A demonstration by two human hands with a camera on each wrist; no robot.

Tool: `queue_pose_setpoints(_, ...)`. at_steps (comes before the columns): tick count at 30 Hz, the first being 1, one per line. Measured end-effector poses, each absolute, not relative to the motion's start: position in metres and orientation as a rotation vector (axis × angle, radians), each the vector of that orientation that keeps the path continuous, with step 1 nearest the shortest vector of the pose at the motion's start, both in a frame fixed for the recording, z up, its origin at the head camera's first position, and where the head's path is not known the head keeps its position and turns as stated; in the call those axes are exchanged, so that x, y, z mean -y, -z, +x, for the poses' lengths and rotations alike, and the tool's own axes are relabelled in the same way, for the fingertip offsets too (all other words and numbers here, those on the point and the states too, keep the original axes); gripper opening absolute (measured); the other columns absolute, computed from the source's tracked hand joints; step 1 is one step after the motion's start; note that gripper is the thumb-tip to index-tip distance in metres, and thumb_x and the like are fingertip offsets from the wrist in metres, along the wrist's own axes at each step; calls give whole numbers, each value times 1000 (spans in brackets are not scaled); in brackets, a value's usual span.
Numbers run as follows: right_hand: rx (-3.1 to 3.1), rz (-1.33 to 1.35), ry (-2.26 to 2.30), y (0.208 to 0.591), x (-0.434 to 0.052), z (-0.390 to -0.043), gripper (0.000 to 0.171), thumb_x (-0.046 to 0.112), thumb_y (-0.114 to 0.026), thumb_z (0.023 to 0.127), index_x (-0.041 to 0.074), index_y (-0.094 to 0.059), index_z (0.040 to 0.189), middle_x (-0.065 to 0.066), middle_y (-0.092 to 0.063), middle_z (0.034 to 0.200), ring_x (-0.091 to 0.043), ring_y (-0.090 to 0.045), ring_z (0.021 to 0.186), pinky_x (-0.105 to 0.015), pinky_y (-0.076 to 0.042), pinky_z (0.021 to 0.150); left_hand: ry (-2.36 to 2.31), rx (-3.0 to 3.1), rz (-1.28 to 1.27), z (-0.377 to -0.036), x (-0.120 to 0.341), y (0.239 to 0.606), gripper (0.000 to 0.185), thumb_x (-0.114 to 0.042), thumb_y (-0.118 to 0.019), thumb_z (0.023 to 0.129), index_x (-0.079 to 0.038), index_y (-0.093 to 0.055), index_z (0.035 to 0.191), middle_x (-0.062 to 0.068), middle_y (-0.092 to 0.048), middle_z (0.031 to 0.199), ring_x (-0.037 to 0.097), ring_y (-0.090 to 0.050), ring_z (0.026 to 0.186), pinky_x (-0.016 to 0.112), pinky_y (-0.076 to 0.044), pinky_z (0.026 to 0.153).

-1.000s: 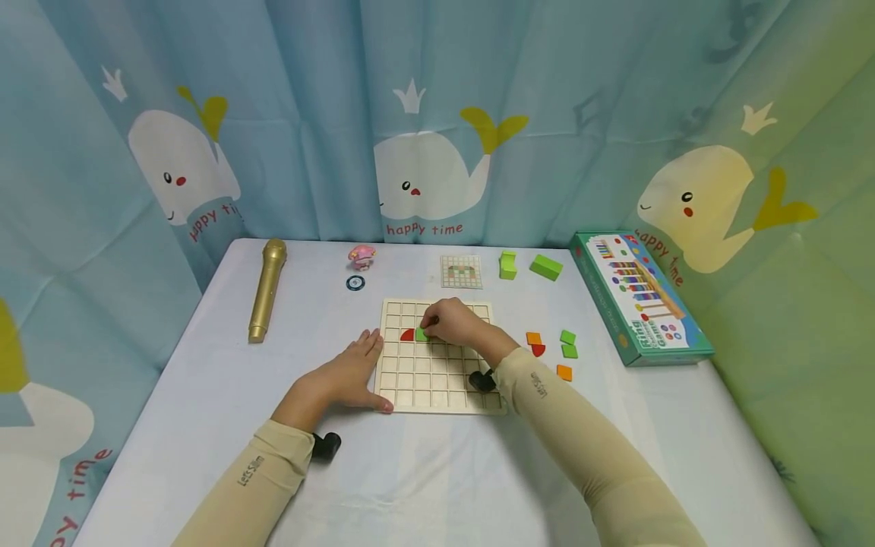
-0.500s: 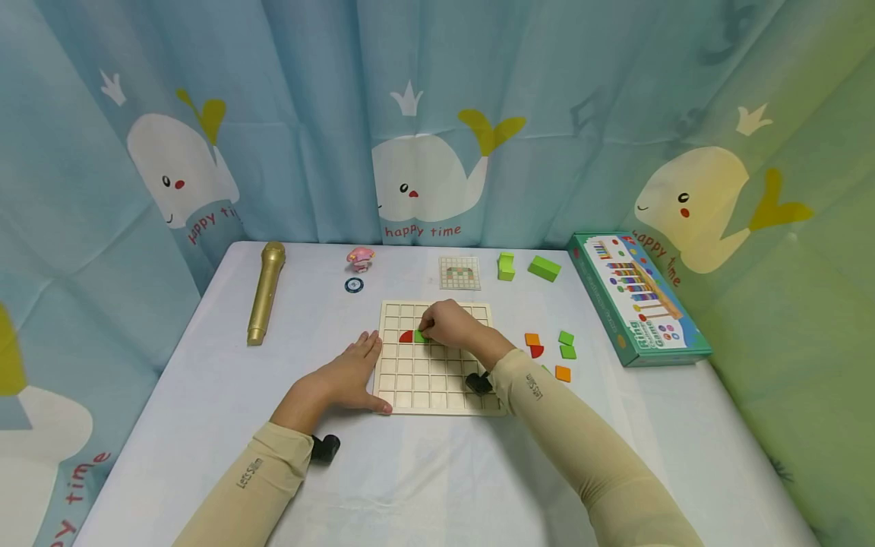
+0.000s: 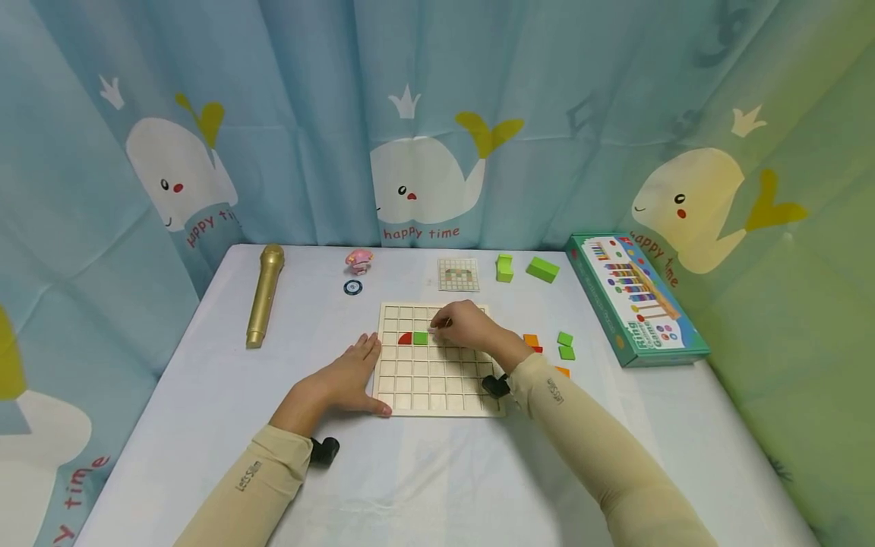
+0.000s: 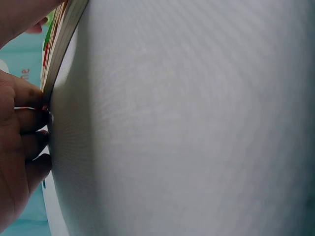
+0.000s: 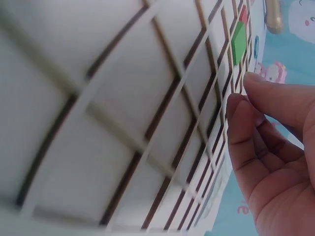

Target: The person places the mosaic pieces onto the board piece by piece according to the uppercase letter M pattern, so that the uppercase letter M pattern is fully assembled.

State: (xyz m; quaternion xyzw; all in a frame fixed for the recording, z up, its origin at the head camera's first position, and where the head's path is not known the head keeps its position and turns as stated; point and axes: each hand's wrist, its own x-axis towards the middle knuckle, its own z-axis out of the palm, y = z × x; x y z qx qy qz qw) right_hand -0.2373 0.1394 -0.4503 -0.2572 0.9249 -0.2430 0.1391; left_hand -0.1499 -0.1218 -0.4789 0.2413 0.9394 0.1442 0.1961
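A pale wooden grid board (image 3: 437,404) lies on the table before me. In one of its upper rows a red quarter-circle tile (image 3: 405,339) sits beside a green square tile (image 3: 420,339). My left hand (image 3: 342,376) rests along the board's left edge, fingers spread and thumb at the near corner. Over the board, just right of the green tile, hovers my right hand (image 3: 470,328) with bent fingers. In the right wrist view, thumb and fingertips of the right hand (image 5: 278,142) stand close together with nothing between them.
Right of the board lie loose green tiles (image 3: 566,353) and orange tiles (image 3: 530,339), plus a red one partly hidden. Behind it are a pattern card (image 3: 459,275), green blocks (image 3: 543,269), a pink figure (image 3: 358,261) and a round disc (image 3: 352,287). A gold microphone (image 3: 265,296) and game box (image 3: 636,300) flank them.
My right hand has let go of the green tile and shifted a little to the right, so the whole tile now shows. The left hand stays on the board's edge.
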Motion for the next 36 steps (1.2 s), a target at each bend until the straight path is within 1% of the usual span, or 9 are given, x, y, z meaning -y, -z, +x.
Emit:
queue_pose_setpoints(4,-2691,-710,702,449,-154,-237,16,9,-71,94,7,-77,109,-4,-74,107,-21,-67,97,-35,-55,82,-411,-2628,658,-148,121,477,127,-61,-82,74,9,-14,157,23,-7,166,35,-3,153,44,-13,123)
queue_pose_setpoints(10,-2704,-643,703,443,-177,-235,17,8,-71,94,5,-77,109,-5,-73,104,-23,-66,99,-39,-55,84,-460,-2628,677,-147,121,478,126,-58,-83,74,11,-15,156,25,-8,165,38,-4,153,47,-14,122)
queue_pose_setpoints(17,-2712,-596,715,439,-204,-234,18,10,-71,94,4,-77,110,-5,-72,104,-20,-65,92,-36,-55,76,-452,-2634,672,-146,121,478,126,-58,-84,74,9,-15,156,23,-7,166,36,-3,153,46,-14,122)
queue_pose_setpoints(22,-2733,-549,700,436,-220,-235,18,10,-71,94,5,-76,110,-5,-72,104,-19,-64,89,-34,-54,73,-466,-2639,676,-146,122,477,126,-56,-85,74,11,-16,156,25,-8,165,38,-5,153,48,-15,122)
queue_pose_setpoints(24,-2746,-529,693,436,-225,-235,18,11,-71,94,5,-76,110,-5,-72,104,-19,-63,89,-34,-54,73,-455,-2638,669,-146,122,476,127,-57,-84,73,10,-15,156,23,-7,166,36,-4,153,47,-14,122)
queue_pose_setpoints(32,-2791,-480,618,435,-246,-234,18,11,-72,93,5,-77,110,-7,-70,102,-23,-63,92,-38,-54,78,-448,-2642,680,-148,121,479,127,-58,-84,74,10,-15,156,23,-7,166,36,-3,153,47,-14,122)
queue_pose_setpoints(36,-2793,-445,616,434,-256,-233,18,12,-72,93,5,-77,109,-7,-70,102,-22,-61,89,-36,-54,76,-441,-2642,687,-147,121,480,127,-58,-83,74,10,-15,156,24,-7,165,37,-4,153,48,-15,122)
